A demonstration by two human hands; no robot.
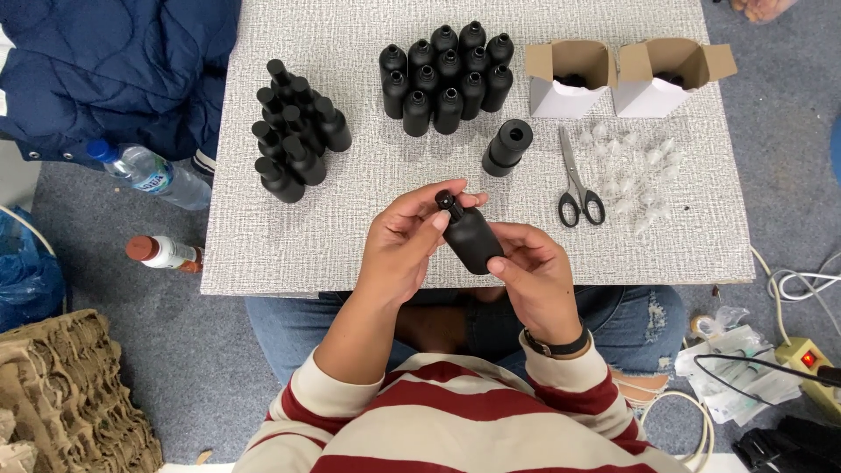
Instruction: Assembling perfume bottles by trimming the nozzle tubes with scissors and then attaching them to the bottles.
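- Shot from a single head-worn camera, looking almost straight down over the wearer's striped sleeves and lap.
- Held close: left hand (405, 245) and right hand (536, 273) sit just below mid-frame, over the near edge of the grey table (350, 219).
- Faces forward across the tabletop, far edge cut off at the top of frame.
- Takes in carpeted floor on both sides and below.
- No second view to overlap with.

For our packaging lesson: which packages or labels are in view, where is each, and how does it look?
Left box: table's far right, white carton, brown flaps open.
Right box: beside it, same.
Clear bottle: floor left, blue cap, pale label.
Small bottle: floor left, brown cap, white label.
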